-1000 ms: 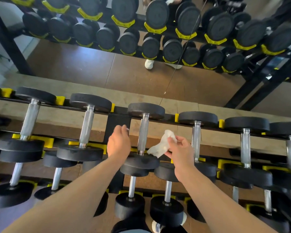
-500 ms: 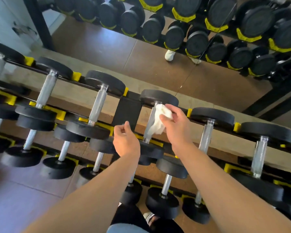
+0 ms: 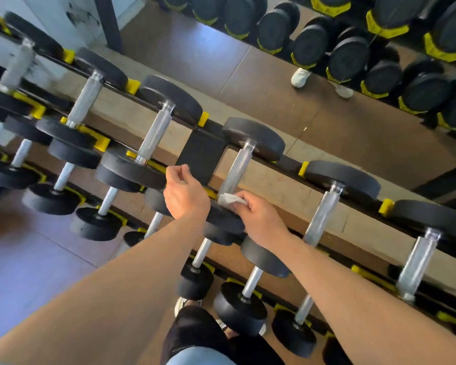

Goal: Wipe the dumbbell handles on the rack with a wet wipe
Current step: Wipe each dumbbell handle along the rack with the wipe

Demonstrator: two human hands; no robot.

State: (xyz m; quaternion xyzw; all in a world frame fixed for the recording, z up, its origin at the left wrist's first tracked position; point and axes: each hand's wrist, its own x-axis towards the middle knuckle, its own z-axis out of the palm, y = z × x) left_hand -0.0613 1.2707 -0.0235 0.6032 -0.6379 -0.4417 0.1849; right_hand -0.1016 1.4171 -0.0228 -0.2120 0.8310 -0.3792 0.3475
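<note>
The wipe [image 3: 228, 199] is bunched at the near end of one handle [image 3: 238, 172], pinched there by the right hand [image 3: 258, 216]; its fingers [image 3: 239, 204] curl round the white wad just where the bar meets the near weight [image 3: 223, 218]. That dumbbell lies on the top tier of the rack [image 3: 203, 156], its far weight [image 3: 253, 138] beyond the fingertips.

The left hand [image 3: 186, 197] hovers just left of the bar, fingers loosely curled, thumb and forefinger close together. Whether a scrap is caught between them I cannot tell; it seems to hold nothing.

Risks, as I judge them: the wad covers only a small patch, so a stroke along the bar could leave the underside and the far end untouched. The knurled metal may snag and tear the thin cloth. Pressing sideways could roll the dumbbell in its yellow cradle [image 3: 203, 119], and knuckles squeezed against the near weight could get pinched. A wipe this crumpled may also be drying out, smearing rather than cleaning the next handle [image 3: 320, 216] to the right of the fingers.

Writing: a faint engraved mark shows partway up the bar, beyond the fingers, too blurred to read. No other label or brand is legible.
</note>
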